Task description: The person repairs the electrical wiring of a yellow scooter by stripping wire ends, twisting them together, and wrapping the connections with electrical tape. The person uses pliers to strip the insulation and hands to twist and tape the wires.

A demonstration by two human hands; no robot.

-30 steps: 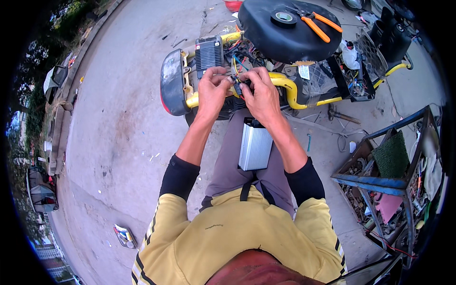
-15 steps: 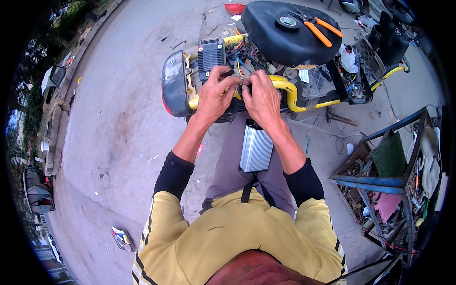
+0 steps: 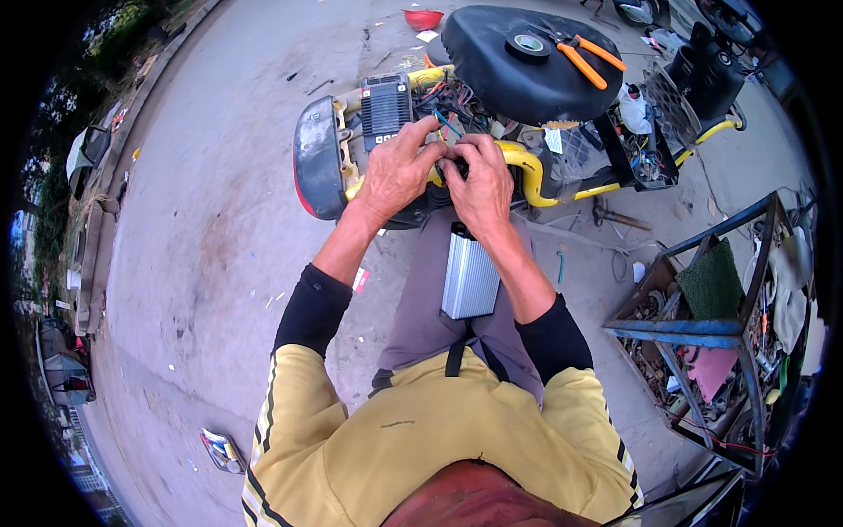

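My left hand (image 3: 397, 169) and my right hand (image 3: 479, 183) are close together over the rear of a yellow scooter frame (image 3: 532, 180). Both are closed in a pinch on thin wires, whose ends are mostly hidden by the fingers. A blue wire (image 3: 450, 125) stands up just beyond the left fingertips. Left of the hands, a black finned box (image 3: 386, 107) is seated on the frame near the dark tail piece (image 3: 318, 162). On my lap rests a silver finned metal box (image 3: 470, 279), untouched by either hand.
Beyond my hands lies a black seat (image 3: 487, 75) bearing a tape roll (image 3: 529, 48) and orange-handled pliers (image 3: 581, 68). A hammer (image 3: 625, 217) is on the ground at right, near a blue metal rack (image 3: 685, 332) of scraps. A small tray (image 3: 222, 451) sits at lower left.
My left fingers have shifted up slightly, and the blue wire now stands beside their tips. The hands stay close together. The whole view has moved a little.
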